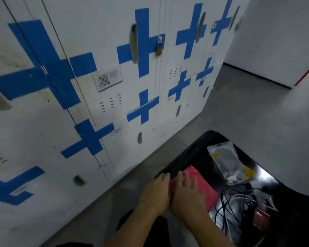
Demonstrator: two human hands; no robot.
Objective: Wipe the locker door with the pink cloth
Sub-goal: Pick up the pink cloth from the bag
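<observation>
On the glossy black bench point(194, 152) we see one soft pink cloth point(202, 184); left hand point(156, 192) and right hand point(186, 195) lie flat, fingers released, on it.

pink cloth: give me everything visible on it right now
The pink cloth is a plain pink-red fabric, apparently folded into a rough flat rectangle, no print visible. It lies on a glossy black surface beside the lockers. The right hand rests flat on its near part, fingers spread; the left hand lies at its left edge. Dark cables sit just right of it; contact is unclear.
</observation>
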